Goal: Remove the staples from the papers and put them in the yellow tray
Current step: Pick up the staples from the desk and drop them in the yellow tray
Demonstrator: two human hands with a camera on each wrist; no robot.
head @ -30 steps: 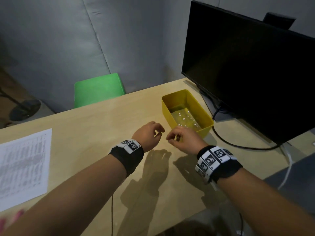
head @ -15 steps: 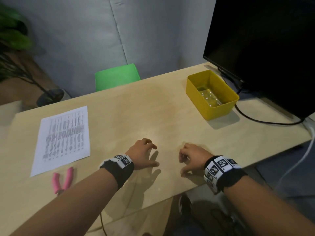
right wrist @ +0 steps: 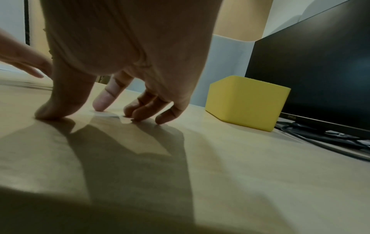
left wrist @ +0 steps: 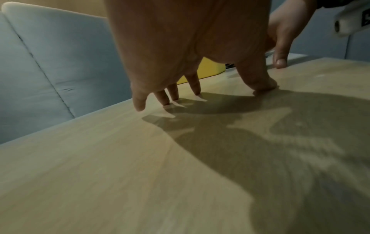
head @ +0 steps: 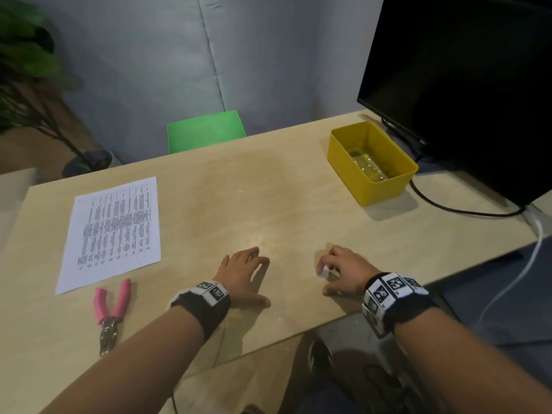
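Observation:
A printed paper (head: 110, 231) lies flat at the table's left, and pink-handled pliers (head: 110, 309) lie just in front of it. The yellow tray (head: 376, 189) stands at the back right with several small shiny staples (head: 369, 168) on its floor. My left hand (head: 248, 273) rests near the front edge, its fingers spread and fingertips (left wrist: 197, 93) on bare wood. A little to its right, my right hand (head: 340, 270) touches the table with loosely bent fingertips (right wrist: 140, 115) and thumb. Both hands hold nothing. The tray (right wrist: 246, 101) is well beyond the right hand.
A black monitor (head: 466, 85) stands behind the tray, with a black cable (head: 448, 207) trailing across the table's right end. A green chair (head: 206, 131) and a potted plant (head: 27, 64) are behind the table. The table's front edge runs just under my wrists.
Both hands have drawn back from beside the yellow tray to the near edge and settled on the table. My view has swung left, so the paper and pliers now show.

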